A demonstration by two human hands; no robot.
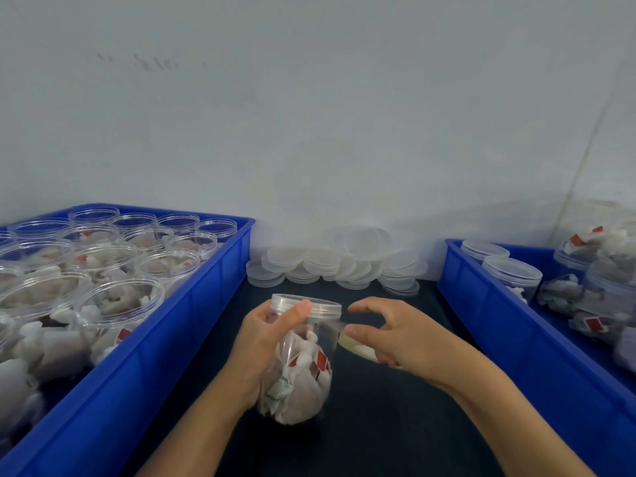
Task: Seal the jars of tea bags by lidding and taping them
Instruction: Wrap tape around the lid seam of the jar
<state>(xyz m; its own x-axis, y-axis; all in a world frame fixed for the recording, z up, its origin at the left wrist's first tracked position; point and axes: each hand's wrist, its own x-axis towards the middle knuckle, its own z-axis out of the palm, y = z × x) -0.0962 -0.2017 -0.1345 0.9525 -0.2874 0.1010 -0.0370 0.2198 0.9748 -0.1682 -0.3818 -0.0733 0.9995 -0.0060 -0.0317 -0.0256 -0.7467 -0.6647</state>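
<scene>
The clear round plastic jar packed with white tea bags (303,366) stands on the dark mat, roughly midway between the two blue crates, and serves as the landmark here. The left hand (265,342) is clamped around the jar's left side, thumb laid across the clear screw lid (306,303) already seated on top. The right hand (395,335) hovers just right of the jar, fingers curled but parted, closed on nothing that can be made out; a pale blurred strip (354,347) below its fingers may be tape, though that cannot be told. Behind the jar lies a heap of translucent spare lids (337,263). To the jar's left the blue plastic crate (192,315) holds open, unlidded jars; to its right a second blue crate (481,297) holds lidded ones. The step in hand appears to be taping the lid seam. To do it well, the left grip should stay low and firm so the jar cannot spin freely, and the tape should straddle the join between lid and body, pressed flat while the jar is turned.
</scene>
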